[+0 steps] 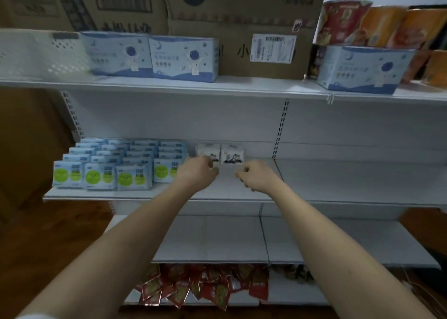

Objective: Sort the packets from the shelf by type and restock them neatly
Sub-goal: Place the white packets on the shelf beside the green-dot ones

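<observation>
- Blue packs stand upright in four rows on the left of the middle shelf, green-dot faces toward me, rows running front to back.
- Two white packs stand side by side at the back of that shelf, just right of the blue rows, printed faces toward me, long axis across the shelf.
- My left hand is reached forward over the shelf, back of hand up, fingers curled; fingertips sit at the lower edge of the left white pack. Cannot tell whether this grip holds it or only touches.
- My right hand is level with it, near and apart, fingers curled under, in front of the right white pack and clear of it. Nothing seen in this grip; fingertips hidden.
- Both forearms bare, extended, converging toward the white packs.
- Red sachets lie jumbled on the bottom shelf, partly hidden.
- Print on all packs is too blurred to read.
</observation>
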Available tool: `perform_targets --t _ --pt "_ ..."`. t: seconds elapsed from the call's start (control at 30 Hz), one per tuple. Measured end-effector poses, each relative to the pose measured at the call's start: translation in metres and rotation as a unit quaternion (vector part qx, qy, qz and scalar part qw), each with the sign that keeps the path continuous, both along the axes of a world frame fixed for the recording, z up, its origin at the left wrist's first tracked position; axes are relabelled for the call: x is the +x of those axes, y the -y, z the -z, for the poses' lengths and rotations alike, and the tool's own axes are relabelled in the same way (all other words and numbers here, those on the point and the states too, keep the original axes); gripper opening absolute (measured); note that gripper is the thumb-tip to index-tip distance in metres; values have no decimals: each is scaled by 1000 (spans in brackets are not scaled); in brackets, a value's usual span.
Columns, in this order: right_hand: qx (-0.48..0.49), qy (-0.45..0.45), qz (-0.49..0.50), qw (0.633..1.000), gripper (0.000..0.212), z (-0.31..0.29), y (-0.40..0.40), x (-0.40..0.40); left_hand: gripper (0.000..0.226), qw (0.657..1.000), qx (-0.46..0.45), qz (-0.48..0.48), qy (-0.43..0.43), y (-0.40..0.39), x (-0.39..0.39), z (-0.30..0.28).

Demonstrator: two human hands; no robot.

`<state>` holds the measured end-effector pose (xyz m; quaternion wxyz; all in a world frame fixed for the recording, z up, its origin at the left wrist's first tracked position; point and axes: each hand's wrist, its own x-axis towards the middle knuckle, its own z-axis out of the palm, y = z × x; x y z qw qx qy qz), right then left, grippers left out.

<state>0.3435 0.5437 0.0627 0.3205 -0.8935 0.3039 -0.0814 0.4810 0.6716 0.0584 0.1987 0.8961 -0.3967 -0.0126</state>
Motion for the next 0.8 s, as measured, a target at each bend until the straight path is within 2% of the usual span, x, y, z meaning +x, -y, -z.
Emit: perform_targets --t 0.1,0.33,0.47,0.6,0.7,0.8 --pt "-3 -52 -2 999 36 18 -30 -19 34 999 -1 2 -36 -24 -16 26" --pt "8 -162 -32 986 35 81 -87 -52 29 994 -13 -20 -108 -94 -66 98" --pt "24 -187 -77 979 38 124 -102 -57 33 990 20 -72 -123 -105 -101 125" --pt "11 -166 -125 978 35 155 -89 -67 34 981 47 -143 -121 -100 -131 151" --pt "14 -156 -171 973 34 175 -72 -84 32 966 34 -222 -130 -90 -160 169" --pt "5 -186 -239 953 37 192 -61 -104 26 947 11 -282 -156 -84 -200 185"
